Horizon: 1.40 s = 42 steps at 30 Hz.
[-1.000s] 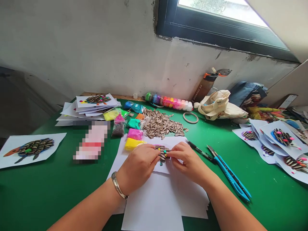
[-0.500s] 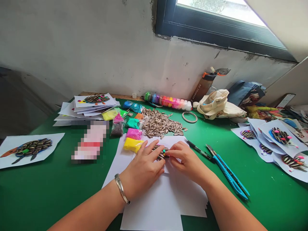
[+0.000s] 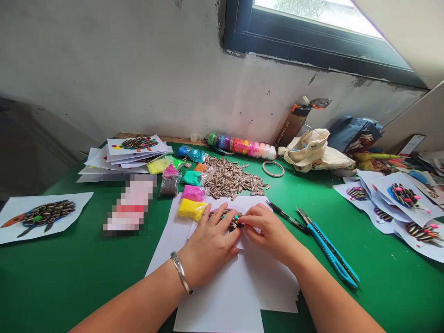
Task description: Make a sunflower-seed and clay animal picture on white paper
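Note:
My left hand (image 3: 215, 240), with a silver bangle at the wrist, lies spread over a small seed picture (image 3: 227, 216) and the white paper (image 3: 222, 291) under it. The picture is made of striped sunflower seeds with bits of green and yellow clay, and my fingers partly cover it. At its right edge my right hand (image 3: 262, 226) has thumb and forefinger pinched together, touching the picture beside the yellow bit. What sits between those fingertips is hidden. Just beyond the paper lies a heap of sunflower seeds (image 3: 232, 178).
Bags of coloured clay (image 3: 192, 208) lie left of the seeds. To the right are a black pen (image 3: 286, 215), a blue utility knife (image 3: 329, 249) and a roll of tape (image 3: 273, 169). Finished seed pictures (image 3: 404, 196) lie at both sides; a bottle (image 3: 294, 122) leans against the wall.
My left hand has shifted slightly to the right, its thumb now closer to my right fingertips. The right hand has hardly moved.

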Available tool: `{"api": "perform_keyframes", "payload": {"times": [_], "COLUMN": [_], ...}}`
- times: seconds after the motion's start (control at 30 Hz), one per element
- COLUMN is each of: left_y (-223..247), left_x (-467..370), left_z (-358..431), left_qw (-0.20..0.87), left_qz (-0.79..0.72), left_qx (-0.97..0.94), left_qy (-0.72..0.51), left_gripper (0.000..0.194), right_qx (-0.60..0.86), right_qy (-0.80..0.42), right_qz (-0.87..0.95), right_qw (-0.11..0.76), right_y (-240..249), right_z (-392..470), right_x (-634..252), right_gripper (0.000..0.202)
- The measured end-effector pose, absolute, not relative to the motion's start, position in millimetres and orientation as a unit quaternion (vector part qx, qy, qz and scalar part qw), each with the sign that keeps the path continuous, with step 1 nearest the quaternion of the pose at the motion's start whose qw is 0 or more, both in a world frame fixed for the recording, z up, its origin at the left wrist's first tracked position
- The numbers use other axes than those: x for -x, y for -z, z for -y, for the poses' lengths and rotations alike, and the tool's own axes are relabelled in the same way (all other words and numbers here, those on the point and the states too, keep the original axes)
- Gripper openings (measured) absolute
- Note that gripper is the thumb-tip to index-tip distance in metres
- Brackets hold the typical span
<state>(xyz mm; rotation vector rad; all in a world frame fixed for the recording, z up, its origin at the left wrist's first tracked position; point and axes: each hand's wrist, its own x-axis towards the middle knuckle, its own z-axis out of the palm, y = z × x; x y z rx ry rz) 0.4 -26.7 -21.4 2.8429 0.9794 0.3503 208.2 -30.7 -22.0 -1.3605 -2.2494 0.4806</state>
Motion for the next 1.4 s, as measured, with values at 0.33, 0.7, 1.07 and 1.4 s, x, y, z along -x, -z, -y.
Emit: {"api": "perform_keyframes", "payload": {"times": [0.33, 0.7, 1.07, 1.4], "left_y": [18.3, 20.8, 21.9, 18.7], "left_x": [-2.4, -2.8, -3.6, -2.7], "left_z": [27.7, 26.7, 27.4, 27.4], "left_qw": [0.071, 0.075, 0.084, 0.092], "left_qz": [-0.331, -0.331, -0.34, -0.336], "left_qx": [-0.934, -0.933, -0.93, -0.93], "left_qy": [-0.114, -0.12, -0.115, -0.118], "left_gripper": [0.029, 0.035, 0.037, 0.038], "right_qx": [0.496, 0.49, 0.504, 0.504], "right_qy": [-0.172, -0.173, -0.209, -0.204], "right_qz": [0.816, 0.821, 0.801, 0.802], "right_qw": [0.243, 0.236, 0.244, 0.247], "right_y": [23.9, 25.9, 26.0, 24.7], "right_z": [30.4, 29.7, 29.6, 30.9], "right_x": [-207.0, -205.9, -204.9, -204.6], "right_gripper": [0.023, 0.021, 0.026, 0.024]}}
